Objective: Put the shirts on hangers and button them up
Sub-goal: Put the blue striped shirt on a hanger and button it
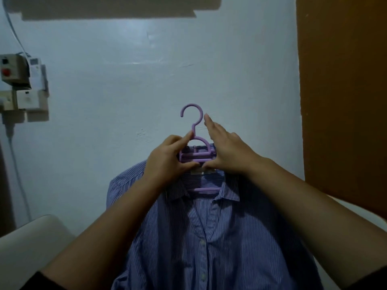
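The striped shirt point(209, 237) is hung on the purple hanger point(195, 151), placket buttoned below the open collar. The hanger's neck is pinched by the left hand point(167, 158), index finger laid up along it. The right hand point(226, 149) is held just right of the hook, fingers straight, thumb tucked under the hanger's top bar.

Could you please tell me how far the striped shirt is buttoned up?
Mostly buttoned: the striped shirt shows its placket closed from the chest down, with buttons fastened, while the collar spreads open over the purple hanger.
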A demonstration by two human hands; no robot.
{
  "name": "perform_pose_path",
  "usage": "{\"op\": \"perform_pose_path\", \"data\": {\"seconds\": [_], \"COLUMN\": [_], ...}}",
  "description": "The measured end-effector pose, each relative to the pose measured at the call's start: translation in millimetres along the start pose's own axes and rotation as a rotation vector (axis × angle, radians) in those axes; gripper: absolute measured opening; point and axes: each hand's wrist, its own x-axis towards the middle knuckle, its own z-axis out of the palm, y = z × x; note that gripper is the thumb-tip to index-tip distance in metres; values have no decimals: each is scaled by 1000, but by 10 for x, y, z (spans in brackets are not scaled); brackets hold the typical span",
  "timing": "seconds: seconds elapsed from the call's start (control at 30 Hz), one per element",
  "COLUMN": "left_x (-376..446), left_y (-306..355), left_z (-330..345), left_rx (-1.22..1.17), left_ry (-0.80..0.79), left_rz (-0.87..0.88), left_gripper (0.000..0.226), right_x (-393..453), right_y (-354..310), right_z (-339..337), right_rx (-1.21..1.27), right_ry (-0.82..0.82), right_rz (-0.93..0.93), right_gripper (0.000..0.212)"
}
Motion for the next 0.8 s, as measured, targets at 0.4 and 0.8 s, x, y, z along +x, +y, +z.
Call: {"op": "perform_pose_path", "data": {"seconds": [0.4,0.8], "left_x": [-21,-289], "left_y": [-397,-747], "left_z": [-264,-517], "left_rx": [-61,281], "left_ry": [-54,-100], "left_rz": [-50,191], "left_gripper": [71,96], "right_x": [204,224], "right_y": [38,154], "right_z": [65,123], "right_rx": [-32,50], "right_ry": [116,167], "right_rz": [54,153], "right_gripper": [106,79]}}
